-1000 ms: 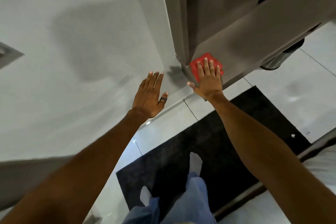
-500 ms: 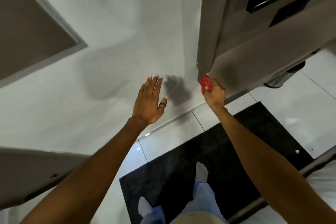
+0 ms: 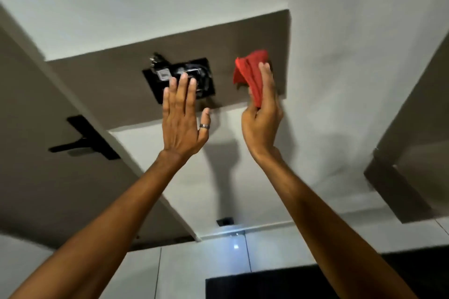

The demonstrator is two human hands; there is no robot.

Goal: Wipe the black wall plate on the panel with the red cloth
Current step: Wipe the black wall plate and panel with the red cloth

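A glossy black wall plate (image 3: pixel 155 80) is set in a grey-brown panel (image 3: pixel 102 75) on the white wall. My left hand (image 3: pixel 182 119) is raised flat with fingers apart, its fingertips covering the plate's lower middle; a ring sits on the thumb. My right hand (image 3: pixel 262 114) holds a crumpled red cloth (image 3: pixel 250 73) up in front of the panel's right end, to the right of the plate and apart from it. Something small and metallic (image 3: pixel 155 59) sticks out at the plate's top left.
A brown door (image 3: pixel 36 153) with a black lever handle (image 3: pixel 82 139) stands at the left. A grey-brown cabinet (image 3: pixel 413 153) juts in at the right. Low on the wall is a small black socket (image 3: pixel 225 221). A black mat (image 3: pixel 267 284) lies on the white floor tiles.
The view has swung up from the floor and cabinet corner to the wall panel. Both hands rose; my right hand carried the red cloth from the cabinet's lower edge up beside the black plate.
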